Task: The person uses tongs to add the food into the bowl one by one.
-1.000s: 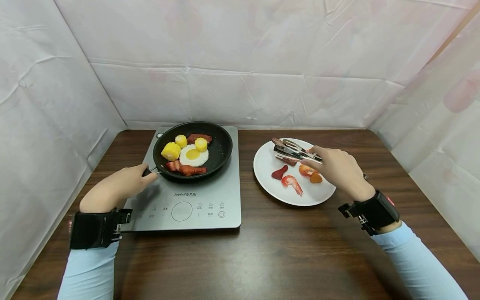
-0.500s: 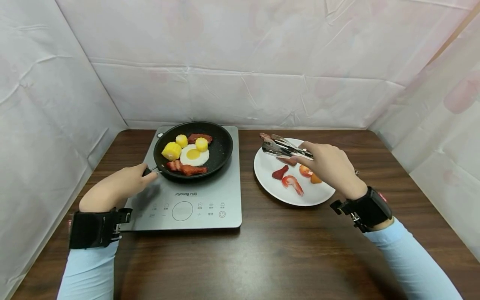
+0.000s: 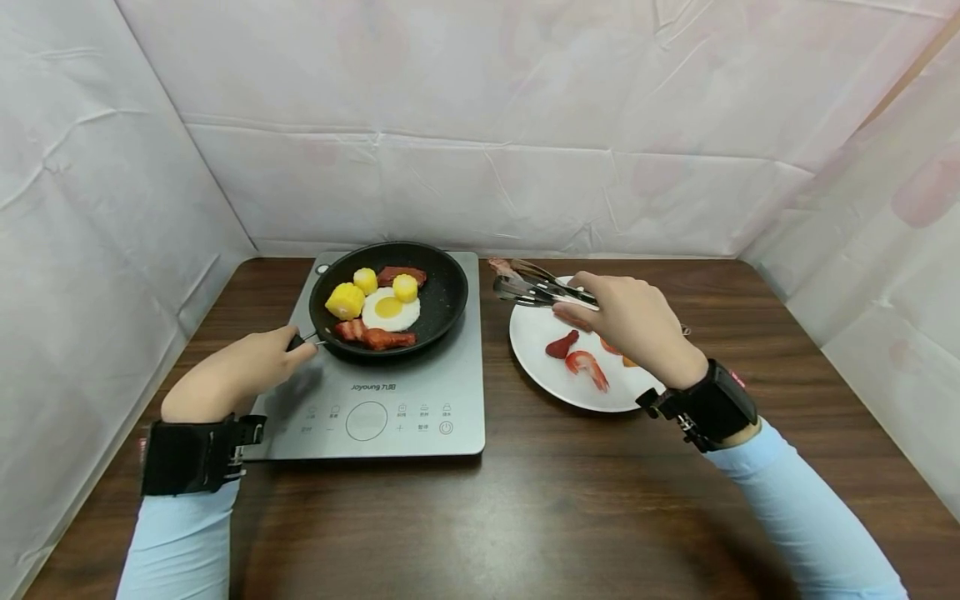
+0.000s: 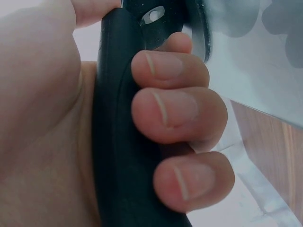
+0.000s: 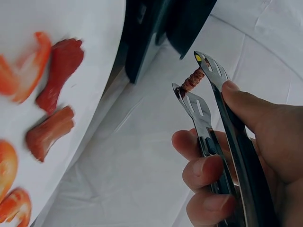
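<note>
1. In the lower left of the head view, the left hand (image 3: 240, 375) is seen, with a black wrist device (image 3: 187, 458) and a light-blue sleeve (image 3: 180, 542) below it. By its curled fingers the black handle (image 4: 113, 104) is grasped; in the left wrist view, the handle is enclosed between palm and fingers.

2. Left of the centre, the dark pan (image 3: 442, 304) is located upon a silver cooktop (image 3: 442, 392). In it three pieces of yellow corn (image 3: 346, 301), one fried egg (image 3: 392, 310) and, near the upper rim, a reddish slice (image 3: 401, 276) are contained; two reddish pieces (image 3: 389, 339) are placed near the lower rim.

3. A little right of the centre, the metal tongs (image 3: 534, 287) are directed to the left. Between their tips a brown meat piece (image 5: 193, 80) is pinched; it is seen between the pan and the white plate (image 3: 532, 367), near the upper left of the plate.

4. On the plate, a dark red drumstick-shaped piece (image 3: 562, 344) and a shrimp (image 3: 587, 369) are seen; other food is partly covered by the hand.

5. By the right hand (image 3: 630, 325), over the upper right of the plate, the tongs are grasped; by thumb and fingers their two arms are pressed.
</note>
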`<state>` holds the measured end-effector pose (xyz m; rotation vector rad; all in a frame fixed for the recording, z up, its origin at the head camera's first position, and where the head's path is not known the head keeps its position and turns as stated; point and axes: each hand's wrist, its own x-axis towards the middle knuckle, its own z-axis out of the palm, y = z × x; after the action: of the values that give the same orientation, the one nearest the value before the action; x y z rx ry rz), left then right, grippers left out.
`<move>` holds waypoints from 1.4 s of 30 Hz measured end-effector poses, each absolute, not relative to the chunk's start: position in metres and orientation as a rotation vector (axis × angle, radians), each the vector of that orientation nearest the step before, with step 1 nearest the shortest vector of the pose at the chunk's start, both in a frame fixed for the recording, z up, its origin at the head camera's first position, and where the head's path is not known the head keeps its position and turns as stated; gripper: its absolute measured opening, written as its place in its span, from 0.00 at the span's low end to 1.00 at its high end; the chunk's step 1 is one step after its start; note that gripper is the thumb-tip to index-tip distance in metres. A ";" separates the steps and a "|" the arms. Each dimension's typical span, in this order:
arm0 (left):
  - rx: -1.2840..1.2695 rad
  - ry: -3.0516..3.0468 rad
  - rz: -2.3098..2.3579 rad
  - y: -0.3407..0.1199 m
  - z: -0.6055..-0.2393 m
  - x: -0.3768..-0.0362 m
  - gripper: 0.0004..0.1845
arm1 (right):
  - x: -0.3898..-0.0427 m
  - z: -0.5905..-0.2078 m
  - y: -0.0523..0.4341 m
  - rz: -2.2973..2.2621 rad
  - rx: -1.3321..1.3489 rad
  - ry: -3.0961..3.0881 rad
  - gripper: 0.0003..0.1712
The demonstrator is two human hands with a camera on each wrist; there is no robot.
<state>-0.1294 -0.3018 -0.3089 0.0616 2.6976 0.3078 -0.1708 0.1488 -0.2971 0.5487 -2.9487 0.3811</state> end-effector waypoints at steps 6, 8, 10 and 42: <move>0.055 2.694 0.305 -0.302 -0.309 -0.129 0.42 | -0.172 -0.293 0.131 0.353 0.646 -2.899 0.24; 0.054 2.689 0.301 -0.302 -0.309 -0.130 0.43 | -0.172 -0.292 0.124 0.353 0.678 -2.881 0.23; 0.050 2.687 0.296 -0.302 -0.308 -0.130 0.43 | -0.172 -0.291 0.117 0.359 0.703 -2.869 0.23; 0.070 2.695 0.306 -0.296 -0.307 -0.129 0.41 | -0.186 -0.303 0.026 0.189 0.978 -2.827 0.28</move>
<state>-0.1293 -0.2956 -0.3068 0.0703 2.6953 0.3059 -0.1865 0.0262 -0.3033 0.9782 -2.8268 0.1886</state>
